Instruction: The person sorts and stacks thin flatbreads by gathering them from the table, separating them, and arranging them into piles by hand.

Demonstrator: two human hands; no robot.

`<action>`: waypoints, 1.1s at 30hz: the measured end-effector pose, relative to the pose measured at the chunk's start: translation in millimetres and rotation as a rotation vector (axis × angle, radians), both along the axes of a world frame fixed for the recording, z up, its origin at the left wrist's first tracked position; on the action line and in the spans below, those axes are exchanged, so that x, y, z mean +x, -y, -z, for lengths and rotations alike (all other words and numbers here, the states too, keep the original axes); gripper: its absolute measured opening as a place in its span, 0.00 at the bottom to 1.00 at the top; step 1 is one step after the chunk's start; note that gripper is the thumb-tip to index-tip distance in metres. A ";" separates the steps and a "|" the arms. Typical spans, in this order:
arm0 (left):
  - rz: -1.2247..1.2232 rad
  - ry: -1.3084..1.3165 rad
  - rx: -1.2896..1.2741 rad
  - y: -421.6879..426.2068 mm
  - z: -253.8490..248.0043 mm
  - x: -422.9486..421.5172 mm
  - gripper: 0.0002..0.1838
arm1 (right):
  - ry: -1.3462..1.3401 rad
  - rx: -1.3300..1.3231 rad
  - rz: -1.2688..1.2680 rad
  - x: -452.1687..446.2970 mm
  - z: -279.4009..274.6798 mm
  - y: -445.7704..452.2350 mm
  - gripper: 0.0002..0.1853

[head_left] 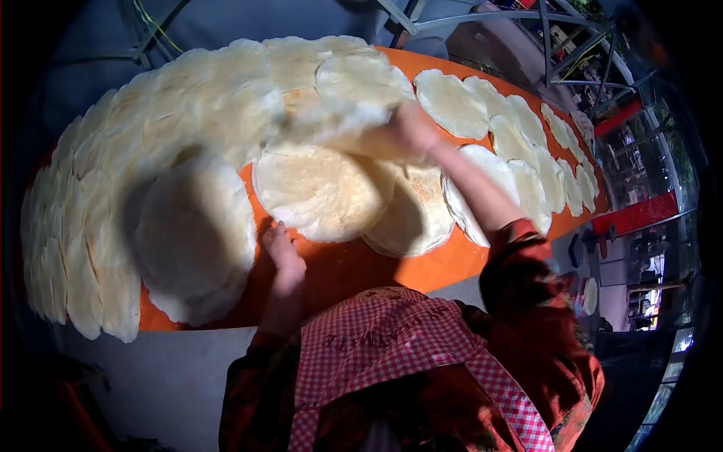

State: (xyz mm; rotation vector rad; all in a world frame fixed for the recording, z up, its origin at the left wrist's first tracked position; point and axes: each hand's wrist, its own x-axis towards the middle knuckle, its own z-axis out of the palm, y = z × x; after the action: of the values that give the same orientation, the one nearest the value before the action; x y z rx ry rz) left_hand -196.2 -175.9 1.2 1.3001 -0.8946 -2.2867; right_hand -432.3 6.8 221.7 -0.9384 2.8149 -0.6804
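My right hand (pixel 416 132), blurred by motion, grips the edge of a round, thin flatbread (pixel 339 128), which is smeared as it passes over the others. Below it a pale flatbread (pixel 320 192) with light brown patches lies on the orange tabletop (pixel 331 264). My left hand (pixel 282 247) rests at the near left rim of that flatbread, fingers loosely bent and holding nothing that I can see. To its left lies a thick round pile of flatbreads (pixel 196 241), partly in shadow. Another flatbread (pixel 413 215) lies under my right forearm.
Overlapping flatbreads (pixel 218 83) cover the far and left side of the table. More flatbreads (pixel 520 151) spread along the right end. Metal frame bars (pixel 482 19) stand behind the table. A red panel (pixel 636 213) is at the right.
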 end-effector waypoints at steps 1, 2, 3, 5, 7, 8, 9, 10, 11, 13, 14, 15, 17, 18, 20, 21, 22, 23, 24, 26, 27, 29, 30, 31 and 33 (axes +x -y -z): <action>0.002 0.066 0.035 7.2 -3.9 0.1 0.09 | -0.372 -0.041 -0.053 -8.9 -40.6 2.7 0.09; 0.019 0.045 0.054 10.1 -7.4 -2.0 0.09 | -0.472 -0.009 -0.059 3.2 -84.9 9.6 0.09; 0.033 0.026 0.075 12.1 -10.2 -3.7 0.09 | -0.569 0.024 -0.070 16.1 -115.1 16.3 0.10; 0.070 0.029 0.085 15.7 -10.7 -4.6 0.09 | -0.712 0.177 -0.156 46.2 -120.8 25.8 0.09; 0.118 0.064 0.067 20.9 -8.7 -9.5 0.10 | -0.620 0.219 -0.226 70.8 -67.1 35.0 0.18; 0.133 0.067 0.072 23.6 -7.4 -11.2 0.10 | -0.543 0.070 -0.250 88.6 -31.8 42.4 0.19; 0.147 0.072 0.078 26.1 -5.6 -12.3 0.11 | -0.527 0.033 -0.288 92.0 19.2 45.8 0.19; 0.160 0.079 0.088 27.7 -2.7 -12.6 0.11 | -0.396 0.139 -0.258 105.3 54.5 51.2 0.22; 0.201 0.055 0.079 30.1 6.2 -14.3 0.12 | -0.304 0.254 -0.223 108.8 107.3 53.3 0.27; 0.292 0.019 0.059 35.7 27.7 -14.3 0.15 | -0.399 0.229 -0.363 112.9 211.7 29.3 0.35; 0.301 -0.005 0.071 37.4 22.4 -15.2 0.16 | -0.352 0.189 -0.318 129.4 203.8 28.8 0.37; 0.314 -0.026 0.086 37.9 16.6 -15.6 0.17 | -0.302 0.152 -0.268 143.3 194.7 29.2 0.40; 0.343 -0.105 0.132 37.5 3.1 -16.7 0.18 | -0.231 0.138 -0.226 155.9 190.7 32.9 0.42; 0.393 -0.222 0.246 40.2 -1.1 -21.6 0.18 | -0.202 0.138 -0.190 159.1 189.9 31.4 0.43; 0.453 -0.352 0.377 40.1 -15.0 -34.6 0.17 | -0.324 0.060 -0.128 161.2 191.9 34.7 0.41; 0.446 -0.370 0.380 38.2 -28.5 -39.8 0.17 | -0.390 0.024 -0.108 156.3 194.7 36.8 0.40; 0.399 -0.409 0.423 36.4 -43.5 -41.4 0.16 | -0.211 -0.045 -0.087 142.2 203.4 37.3 0.38; 0.388 -0.437 0.451 36.2 -48.5 -43.3 0.15 | -0.036 -0.125 -0.071 120.1 208.0 35.0 0.35; 0.363 -0.470 0.446 33.7 -53.2 -43.6 0.15 | 0.008 -0.094 -0.029 96.3 184.7 36.7 0.30; 0.309 -0.415 0.303 19.0 -58.4 -39.8 0.16 | 0.059 0.069 0.026 40.3 110.4 45.0 0.16; 0.286 -0.323 0.214 8.0 -39.2 -36.8 0.16 | 0.011 0.079 -0.008 14.5 69.7 42.0 0.13; 0.438 -0.130 0.350 -18.2 -4.0 -21.0 0.17 | -0.344 0.064 -0.128 -11.0 -13.1 24.8 0.06; 0.530 -0.140 0.351 -36.9 4.2 -8.9 0.17 | -0.503 0.116 -0.189 0.9 -50.7 8.6 0.06; 0.618 -0.152 0.351 -60.5 7.1 0.1 0.17 | -0.665 0.169 -0.253 18.6 -85.5 -11.1 0.08; 0.609 -0.075 0.365 -108.3 5.5 6.8 0.17 | -0.633 0.194 -0.292 60.7 -106.9 -56.0 0.15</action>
State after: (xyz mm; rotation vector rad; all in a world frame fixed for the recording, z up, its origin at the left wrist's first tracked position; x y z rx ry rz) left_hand -189.4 -67.5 -4.2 1.1748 -0.9785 -3.0676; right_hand -371.6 62.8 328.6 -1.7241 3.0475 -0.0673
